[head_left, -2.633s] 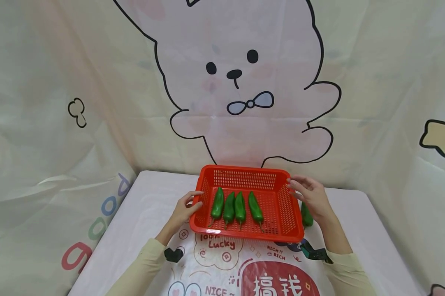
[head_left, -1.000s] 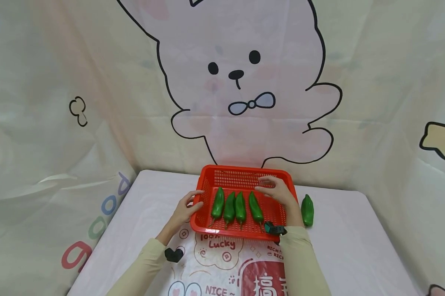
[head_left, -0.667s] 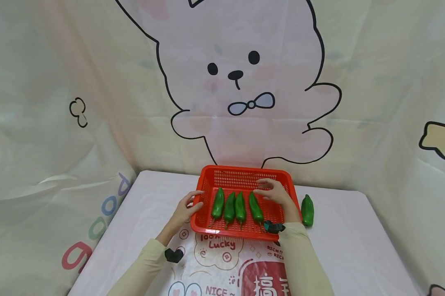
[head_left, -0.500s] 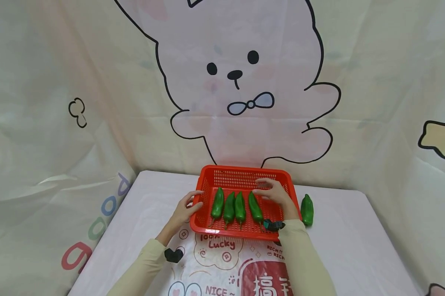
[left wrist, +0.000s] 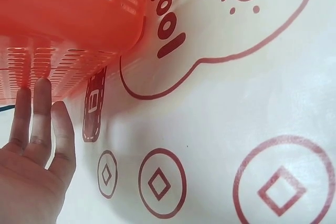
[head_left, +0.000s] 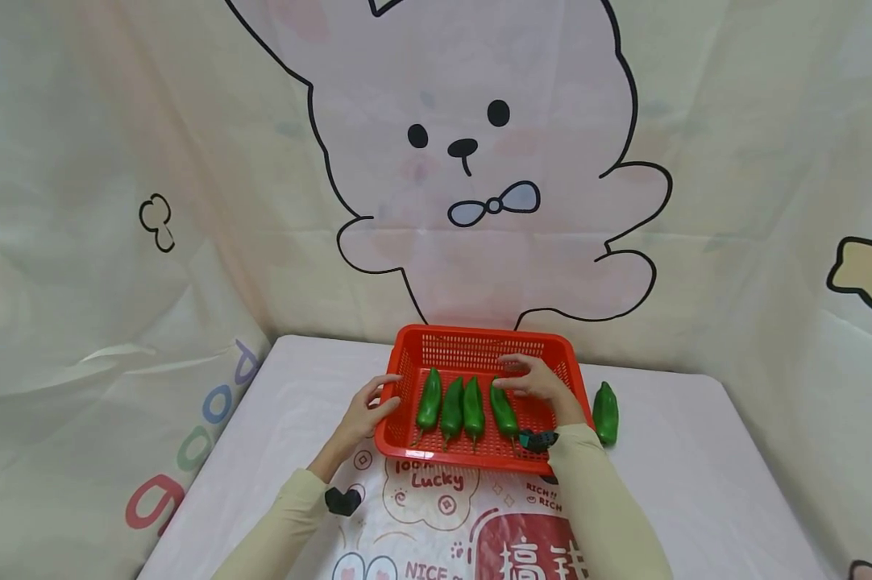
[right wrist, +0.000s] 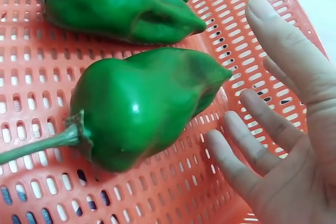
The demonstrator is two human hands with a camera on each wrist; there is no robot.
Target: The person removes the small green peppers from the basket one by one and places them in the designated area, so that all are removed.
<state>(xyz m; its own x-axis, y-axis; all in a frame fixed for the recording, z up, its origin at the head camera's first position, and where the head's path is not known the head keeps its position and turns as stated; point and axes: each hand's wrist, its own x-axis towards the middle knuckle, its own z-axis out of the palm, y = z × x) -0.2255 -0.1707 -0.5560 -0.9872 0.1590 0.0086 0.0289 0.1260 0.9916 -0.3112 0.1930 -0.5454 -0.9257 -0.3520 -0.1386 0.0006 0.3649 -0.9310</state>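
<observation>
Starting big: the counter (head_left: 697,451) wears a smooth printed cover (head_left: 429,507), and that's the first danger, I'd say, because a sideways knock could set the basket (head_left: 472,464) sliding. Look at the left hand (head_left: 363,411), at the basket's left side: nearly straight fingers against the outer wall, a loose grip wrapped round nothing, so it may brace poorly against a tug the other way. Now the right hand (head_left: 541,387), over the right half of the basket: its grip is wide, thumb well off the fingers, nothing between them. The nearest pepper (head_left: 504,412) lies in the basket just below, its tip toward those fingers, apart from them in the wrist view; a pinch on so narrow an end could slip or spin it. Its three neighbours (head_left: 474,409) line up across the basket to its left, two so close together that a stray knuckle could shove both. And one lone pepper (head_left: 606,415) sits outside, just right of the basket, contact hard to call; the right sleeve (head_left: 603,491) passes near enough to roll it. Textures now, biggest first! The cover has a soft sheen; the basket is red plastic, rectangular, wide-rimmed, punched all over with rounded slots. The peppers are glossy green, broad at the stem, tapering, creased and dented toward the tip. Smallest of all, the nearest one's stem (right wrist: 44,147): thin, dull, ending in a crinkled cap.
</observation>
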